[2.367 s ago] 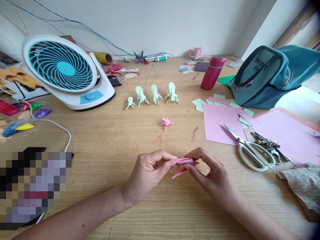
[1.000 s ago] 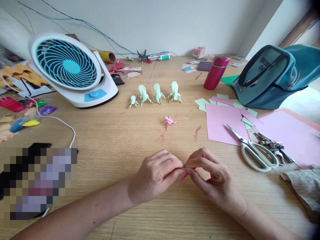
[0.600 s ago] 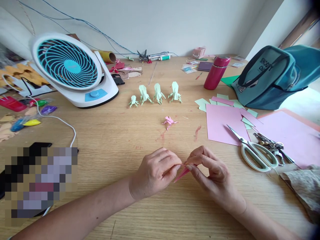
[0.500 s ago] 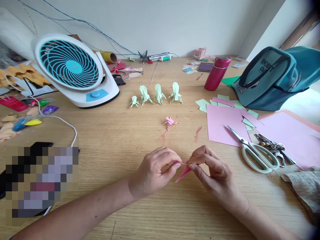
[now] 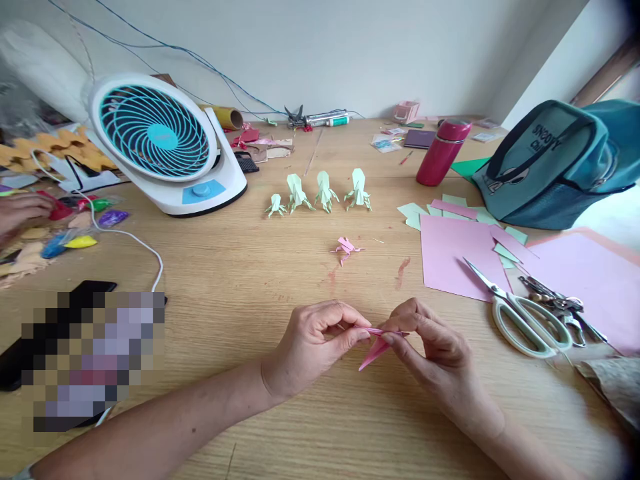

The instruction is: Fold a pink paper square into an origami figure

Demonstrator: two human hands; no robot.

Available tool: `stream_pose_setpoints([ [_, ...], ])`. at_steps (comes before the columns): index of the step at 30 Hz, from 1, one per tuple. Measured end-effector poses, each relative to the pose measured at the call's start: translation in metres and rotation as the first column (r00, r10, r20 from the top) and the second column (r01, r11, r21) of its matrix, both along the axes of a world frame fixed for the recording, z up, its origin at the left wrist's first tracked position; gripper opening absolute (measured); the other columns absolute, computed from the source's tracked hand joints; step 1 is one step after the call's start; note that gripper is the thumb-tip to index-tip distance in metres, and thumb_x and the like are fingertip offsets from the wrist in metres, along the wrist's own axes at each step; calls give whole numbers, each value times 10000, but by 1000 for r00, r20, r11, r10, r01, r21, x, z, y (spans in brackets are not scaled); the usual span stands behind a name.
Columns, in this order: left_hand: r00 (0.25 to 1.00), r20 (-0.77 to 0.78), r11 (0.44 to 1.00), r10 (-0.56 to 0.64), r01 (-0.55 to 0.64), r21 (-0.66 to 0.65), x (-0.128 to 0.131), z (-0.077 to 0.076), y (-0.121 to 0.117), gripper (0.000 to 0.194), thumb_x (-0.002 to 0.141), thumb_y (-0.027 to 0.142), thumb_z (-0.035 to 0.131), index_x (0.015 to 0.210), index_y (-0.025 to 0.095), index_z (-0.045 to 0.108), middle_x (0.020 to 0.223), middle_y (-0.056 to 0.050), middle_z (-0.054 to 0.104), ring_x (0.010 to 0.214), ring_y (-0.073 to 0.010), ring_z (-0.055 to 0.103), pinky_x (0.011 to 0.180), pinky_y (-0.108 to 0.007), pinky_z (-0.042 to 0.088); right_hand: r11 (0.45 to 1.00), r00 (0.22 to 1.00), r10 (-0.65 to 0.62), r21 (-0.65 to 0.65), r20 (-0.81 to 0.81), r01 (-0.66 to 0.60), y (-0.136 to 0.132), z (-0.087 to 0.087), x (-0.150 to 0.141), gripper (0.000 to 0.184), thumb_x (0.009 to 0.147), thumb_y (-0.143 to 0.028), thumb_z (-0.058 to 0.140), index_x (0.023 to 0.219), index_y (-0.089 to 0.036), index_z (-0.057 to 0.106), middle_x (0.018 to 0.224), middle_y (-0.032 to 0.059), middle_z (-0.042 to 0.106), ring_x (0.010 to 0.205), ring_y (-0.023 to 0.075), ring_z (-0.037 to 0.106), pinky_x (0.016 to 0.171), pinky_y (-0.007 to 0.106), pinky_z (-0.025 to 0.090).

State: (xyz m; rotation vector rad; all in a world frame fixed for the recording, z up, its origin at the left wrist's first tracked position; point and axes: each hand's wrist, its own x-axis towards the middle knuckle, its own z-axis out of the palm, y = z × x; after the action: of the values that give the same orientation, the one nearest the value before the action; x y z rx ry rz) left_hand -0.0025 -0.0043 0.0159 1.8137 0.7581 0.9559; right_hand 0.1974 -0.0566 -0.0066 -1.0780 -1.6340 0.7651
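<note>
Over the near worktop (image 5: 240, 267), the left hand (image 5: 314, 341) pinches one end of a folded pink paper (image 5: 378, 347), and the right hand (image 5: 440, 349) pinches the other; between them a pointed flap (image 5: 369, 360) juts nearward. Scissors (image 5: 501, 293) lie to their right. Beyond stands a pink figure (image 5: 345, 247), then four green figures (image 5: 326, 189) in a row, then a flask (image 5: 443, 153).

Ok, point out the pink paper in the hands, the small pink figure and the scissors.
Pink paper (image 5: 375, 353), head view: on its downward-pointing flap.
Small pink figure (image 5: 345, 246), head view: on its body.
Scissors (image 5: 502, 295), head view: where the handles meet the blades.
</note>
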Motion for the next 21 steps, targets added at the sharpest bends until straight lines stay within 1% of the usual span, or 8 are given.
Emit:
stream_pose_setpoints([
  [2, 1000, 17, 1000, -3, 3, 17, -1, -1, 0, 63, 864, 156, 721, 842, 119, 767, 790, -63, 755, 709, -128, 697, 650, -177, 539, 1000, 1000, -10, 4, 1, 10, -1, 0, -1, 148, 943, -138, 641, 959, -259, 726, 811, 14, 604, 758, 156, 557, 692, 305, 449],
  [6, 999, 51, 1000, -12, 13, -9, -2, -4, 1, 54, 859, 148, 731, 870, 125, 779, 841, -74, 776, 753, -145, 729, 688, -187, 566, 999, 1000, -28, 16, 9, 28, -1, 1, -2, 163, 942, -141, 640, 981, -270, 731, 814, 13, 607, 757, 157, 557, 688, 302, 446],
  [11, 999, 36, 999, -26, 25, 24, -3, -4, 1, 56, 855, 135, 733, 878, 125, 783, 851, -76, 783, 760, -148, 734, 702, -188, 566, 999, 999, -33, 14, 22, 33, -1, 3, -2, 162, 937, -144, 647, 980, -275, 732, 809, 7, 594, 750, 154, 550, 680, 298, 440],
  [17, 999, 38, 995, 1, 3, -101, 2, -4, -1, 48, 846, 142, 736, 859, 119, 776, 816, -68, 775, 723, -137, 722, 666, -175, 563, 998, 997, -50, 30, 50, 49, -2, 6, -4, 151, 941, -141, 631, 951, -256, 730, 815, 14, 597, 751, 153, 552, 666, 294, 440],
  [21, 999, 26, 998, 22, -20, -67, 3, -3, -3, 47, 844, 129, 732, 862, 115, 773, 807, -61, 771, 726, -131, 721, 674, -170, 562, 998, 996, -62, 27, 62, 61, -2, 7, -6, 158, 941, -136, 631, 965, -254, 733, 812, 11, 587, 753, 148, 553, 665, 288, 451],
])
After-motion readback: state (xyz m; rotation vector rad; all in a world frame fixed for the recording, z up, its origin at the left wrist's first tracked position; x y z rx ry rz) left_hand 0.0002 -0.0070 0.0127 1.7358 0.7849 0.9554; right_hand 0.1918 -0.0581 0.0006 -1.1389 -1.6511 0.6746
